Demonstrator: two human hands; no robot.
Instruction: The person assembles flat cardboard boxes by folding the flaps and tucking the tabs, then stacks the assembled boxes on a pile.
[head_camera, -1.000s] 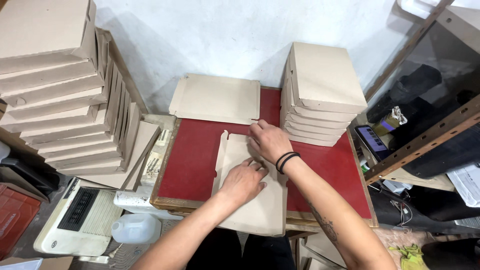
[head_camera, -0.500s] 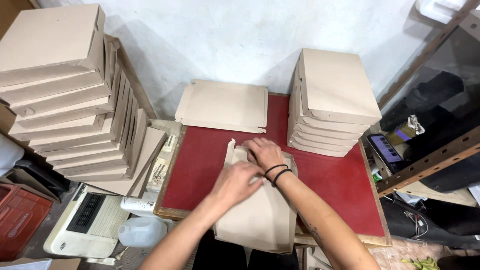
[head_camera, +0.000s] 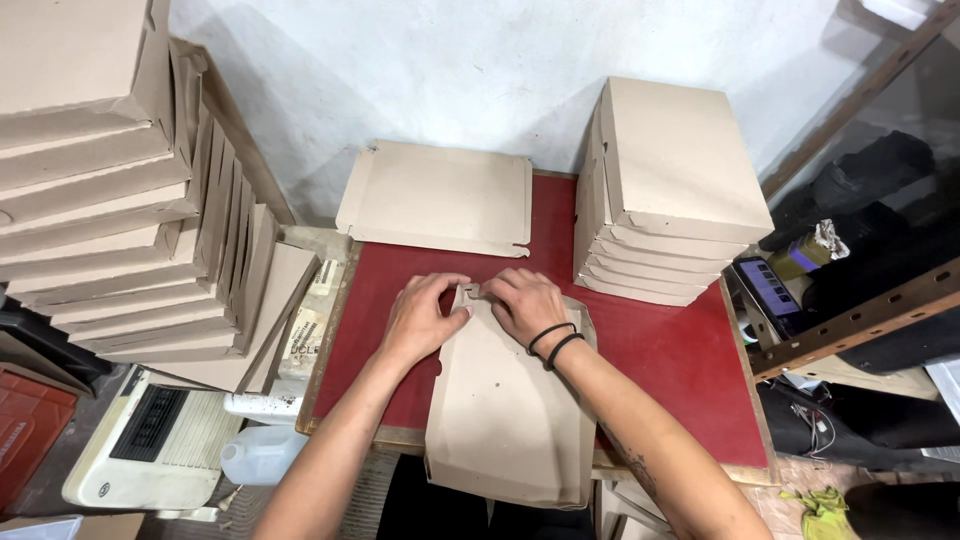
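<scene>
Two hands fold the far end of a flat cardboard box on a red table.

The left hand (head_camera: 418, 318) and right hand (head_camera: 525, 303) press down side by side on the far edge of the cardboard box (head_camera: 505, 410), which lies on the red table (head_camera: 680, 350) with its near end hanging over the edge. The fingers (head_camera: 490, 290) of both hands are curled narrow, pinching a small flap (head_camera: 468, 292) between them. The overhanging end could tip off the table if the pressing lets up, and a hard pinch may tear the flap. The flap's shape is mostly hidden under the fingers. The stack of boxes (head_camera: 670, 190) stands well apart to the right; another stack (head_camera: 110, 180) is cut off at the left.
</scene>
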